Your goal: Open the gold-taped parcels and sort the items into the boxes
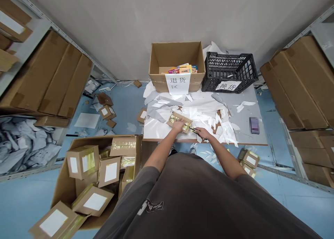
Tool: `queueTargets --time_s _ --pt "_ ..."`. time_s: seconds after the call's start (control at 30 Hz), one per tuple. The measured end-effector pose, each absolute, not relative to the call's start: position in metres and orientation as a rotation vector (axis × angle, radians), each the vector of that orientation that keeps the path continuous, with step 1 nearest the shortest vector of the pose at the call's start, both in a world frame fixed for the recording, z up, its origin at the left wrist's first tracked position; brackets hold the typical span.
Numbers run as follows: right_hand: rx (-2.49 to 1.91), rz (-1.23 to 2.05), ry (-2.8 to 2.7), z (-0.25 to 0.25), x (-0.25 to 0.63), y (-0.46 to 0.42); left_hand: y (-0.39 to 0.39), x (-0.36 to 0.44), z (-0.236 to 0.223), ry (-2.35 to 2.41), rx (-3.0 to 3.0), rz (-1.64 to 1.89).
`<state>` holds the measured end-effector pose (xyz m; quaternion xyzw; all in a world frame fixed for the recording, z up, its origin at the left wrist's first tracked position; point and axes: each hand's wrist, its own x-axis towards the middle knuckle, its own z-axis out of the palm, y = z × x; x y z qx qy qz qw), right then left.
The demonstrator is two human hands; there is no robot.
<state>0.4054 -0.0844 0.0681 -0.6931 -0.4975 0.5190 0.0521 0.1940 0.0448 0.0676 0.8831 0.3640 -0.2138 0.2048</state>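
Observation:
A small cardboard box (171,120) wrapped in shiny yellowish tape lies near the front edge of the table. My left hand (178,125) grips it from above, fingers curled over its taped top. To the right, my right hand (203,133) is closed around a slim dark cutter (193,129). The cutter points left, with its tip at the right end of the box; whether it has entered the tape is too small to tell. White paper scraps (206,113) lie around and behind the box.
At the table's back stand an open carton (159,79) of colourful books and a black plastic crate (229,72). A purplish phone-like object (254,125) lies at the right. A large carton (62,193) of taped boxes stands at lower left. Loaded shelves flank both sides.

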Motion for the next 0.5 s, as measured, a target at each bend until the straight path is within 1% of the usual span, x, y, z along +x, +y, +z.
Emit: queueTargets --time_s 0.17,0.27,0.37,0.5 --pt "-2.155 1.543 -1.538 0.067 0.406 -0.086 0.045 0.192 0.07 0.995 2.475 -0.545" --pt "-2.061 1.532 -1.603 0.063 0.397 -0.087 0.045 0.19 0.07 0.981 2.466 -0.516" --pt "-1.98 1.423 -1.694 0.056 0.385 -0.096 0.04 0.187 0.067 1.01 2.439 -0.475" --pt "-2.124 1.304 -1.612 0.046 0.388 -0.123 0.029 0.179 0.061 1.094 2.393 -0.437"
